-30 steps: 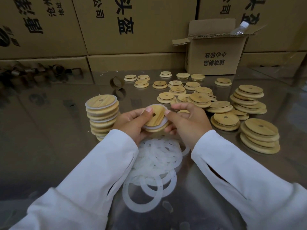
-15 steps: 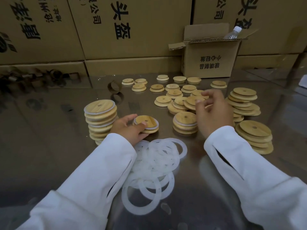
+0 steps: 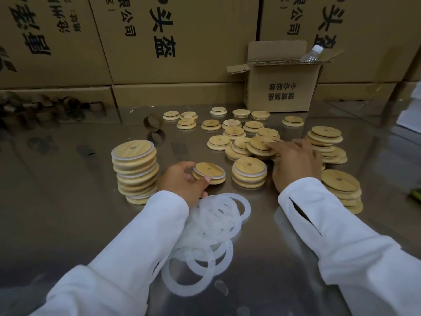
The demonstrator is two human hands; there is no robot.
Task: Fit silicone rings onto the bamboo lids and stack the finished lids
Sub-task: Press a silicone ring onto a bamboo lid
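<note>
My left hand (image 3: pixel 182 180) grips a ringed bamboo lid (image 3: pixel 210 171) by its left edge, just above the table. My right hand (image 3: pixel 293 159) reaches over the loose bare lids, its fingertips pinching the rim of a plain bamboo lid (image 3: pixel 259 144). Between my hands stands a short stack of ringed lids (image 3: pixel 249 175). A taller stack of finished lids (image 3: pixel 135 169) stands to the left. White silicone rings (image 3: pixel 211 226) lie in a heap in front of me, partly under my left sleeve.
Several bare lids (image 3: pixel 227 126) are scattered across the shiny metal table (image 3: pixel 68 213), with more piles at the right (image 3: pixel 341 188). An open small carton (image 3: pixel 281 87) holding a plastic bottle stands behind, before a wall of large cartons. A cardboard ring (image 3: pixel 153 121) lies at the back.
Both hands held one lid a second ago. The right hand let go and reached out to the loose lids; the left hand lowered the ringed lid toward the table.
</note>
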